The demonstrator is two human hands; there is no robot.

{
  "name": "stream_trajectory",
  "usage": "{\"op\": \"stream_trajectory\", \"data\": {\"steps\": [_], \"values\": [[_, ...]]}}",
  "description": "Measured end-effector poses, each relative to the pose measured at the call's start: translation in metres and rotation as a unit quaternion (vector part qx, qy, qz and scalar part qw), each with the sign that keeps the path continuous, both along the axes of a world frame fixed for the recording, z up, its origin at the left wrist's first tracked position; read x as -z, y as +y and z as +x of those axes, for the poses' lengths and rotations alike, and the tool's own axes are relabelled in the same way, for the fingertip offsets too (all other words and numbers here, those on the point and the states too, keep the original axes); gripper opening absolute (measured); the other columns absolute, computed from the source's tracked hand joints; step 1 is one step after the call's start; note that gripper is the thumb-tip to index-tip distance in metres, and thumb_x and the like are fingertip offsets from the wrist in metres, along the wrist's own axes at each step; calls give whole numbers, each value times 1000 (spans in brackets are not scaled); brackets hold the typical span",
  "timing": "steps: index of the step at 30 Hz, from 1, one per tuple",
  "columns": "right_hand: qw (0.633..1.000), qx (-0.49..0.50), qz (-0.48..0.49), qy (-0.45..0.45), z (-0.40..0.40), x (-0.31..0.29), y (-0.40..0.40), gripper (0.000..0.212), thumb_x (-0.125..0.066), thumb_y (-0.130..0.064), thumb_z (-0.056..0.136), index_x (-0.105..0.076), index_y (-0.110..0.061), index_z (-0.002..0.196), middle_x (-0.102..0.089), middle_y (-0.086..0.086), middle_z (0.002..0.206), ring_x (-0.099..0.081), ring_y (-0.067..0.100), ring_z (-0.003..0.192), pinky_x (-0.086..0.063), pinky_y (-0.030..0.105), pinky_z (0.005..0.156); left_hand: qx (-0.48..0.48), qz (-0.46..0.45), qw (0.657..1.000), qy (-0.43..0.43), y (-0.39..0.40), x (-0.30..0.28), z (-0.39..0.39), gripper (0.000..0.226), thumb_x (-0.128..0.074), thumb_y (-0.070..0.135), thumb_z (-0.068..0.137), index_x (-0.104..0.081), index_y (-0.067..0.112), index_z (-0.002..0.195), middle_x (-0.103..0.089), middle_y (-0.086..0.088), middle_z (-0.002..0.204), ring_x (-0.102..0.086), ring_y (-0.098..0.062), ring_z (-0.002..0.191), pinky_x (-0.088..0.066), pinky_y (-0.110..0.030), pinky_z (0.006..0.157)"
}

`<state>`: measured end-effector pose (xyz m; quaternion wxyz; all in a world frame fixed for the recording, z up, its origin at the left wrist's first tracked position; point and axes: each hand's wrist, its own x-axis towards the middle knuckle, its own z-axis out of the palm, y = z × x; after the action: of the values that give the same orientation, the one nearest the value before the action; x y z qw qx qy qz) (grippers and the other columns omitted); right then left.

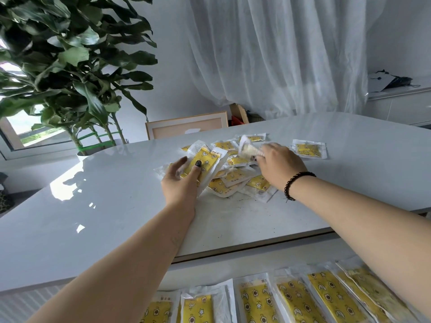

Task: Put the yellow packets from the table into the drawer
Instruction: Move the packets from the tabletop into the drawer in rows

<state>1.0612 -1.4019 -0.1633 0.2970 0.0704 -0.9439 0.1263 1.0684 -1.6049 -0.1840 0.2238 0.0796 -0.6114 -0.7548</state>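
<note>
A heap of yellow packets [235, 177] in clear wrappers lies on the white table [105, 206]. My left hand [179, 183] grips a small stack of yellow packets [205, 164] at the heap's left side, thumb on top. My right hand [279, 165], with a dark bead bracelet at the wrist, is closed on a blurred packet [248, 149] lifted off the heap's far side. One packet [309, 149] lies apart at the right. Below the table's near edge, the open drawer [210, 271] holds a row of several yellow packets [300, 299] laid side by side.
A large leafy plant [70, 66] stands past the table's left end. A framed picture [186, 125] leans behind the table. White curtains [279, 54] hang at the back, and a white cabinet [401, 106] with dark items stands at the right.
</note>
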Motion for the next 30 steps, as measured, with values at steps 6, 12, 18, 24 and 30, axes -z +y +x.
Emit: {"op": "stream_trajectory", "data": {"steps": [6,12,18,24,30], "values": [[931,-87,-353,-17,-3,-21,-6,41,-53,-21,93,-44,-12,133,-53,5,122,-56,19,91,-47,30,75,29,-118,993,-9,5,-2,1,18,-72,10,81,-72,27,85,-66,6,99,-65,-11,76,-52,-21,63],[921,-200,-273,-193,-2,-21,-15,48,-68,-20,87,-52,-16,132,-53,4,133,-59,23,113,-49,27,84,160,-52,985,-34,7,-5,3,23,-56,-2,85,-75,10,81,-70,-12,83,-65,-26,78,-55,-38,76],[948,-181,-208,-156,0,-20,-19,31,-70,-25,84,-67,-20,115,-63,-1,100,-57,14,91,-45,21,75,197,-60,978,-41,5,-3,3,4,-72,10,82,-72,6,82,-70,-14,76,-63,-28,72,-56,-41,77],[956,0,-128,-262,0,-23,0,72,-48,-60,85,-42,-13,139,-49,11,138,-49,26,122,-43,32,98,89,-46,994,-40,1,1,-3,4,-75,12,79,-74,11,83,-70,-15,83,-63,-24,71,-54,-40,78],[944,2,64,-323,31,14,3,89,-40,-79,76,-23,-29,148,-28,6,151,-27,30,139,-30,43,111,-17,2,999,-51,-7,4,-12,11,-74,17,79,-73,24,70,-73,-10,100,-67,-26,90,-54,-42,92]]}}
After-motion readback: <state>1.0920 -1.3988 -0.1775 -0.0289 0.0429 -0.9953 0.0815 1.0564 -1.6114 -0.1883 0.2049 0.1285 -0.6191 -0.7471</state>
